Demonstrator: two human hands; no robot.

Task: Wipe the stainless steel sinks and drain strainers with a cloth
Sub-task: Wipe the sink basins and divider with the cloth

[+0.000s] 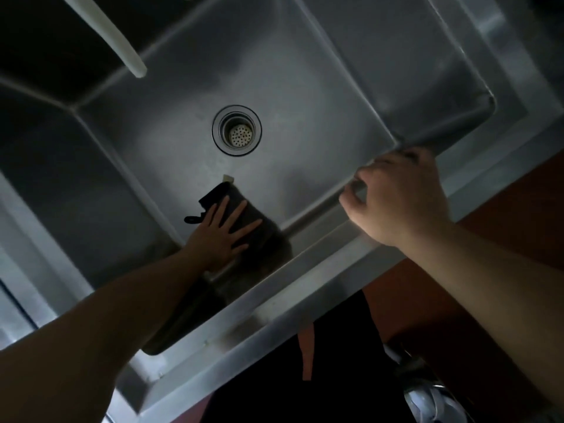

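Cloth [244, 215] lies flat under our left hand [220, 236], fingers spread straight and pressing it to the floor of the sink [320, 123], hard by the near wall. Our right hand [399, 193] curls over the front rim, its grip closed on the steel edge, bracing us. Just beyond the left fingertips sits the drain strainer [237, 130], apparently unwiped. We judge the main risk is the cloth bunching or sliding from under a flat palm on slick steel, leaving the corners missed. Light is dim; a pale hose [122, 47] hangs farther off, and a second basin [45, 166] adjoins.
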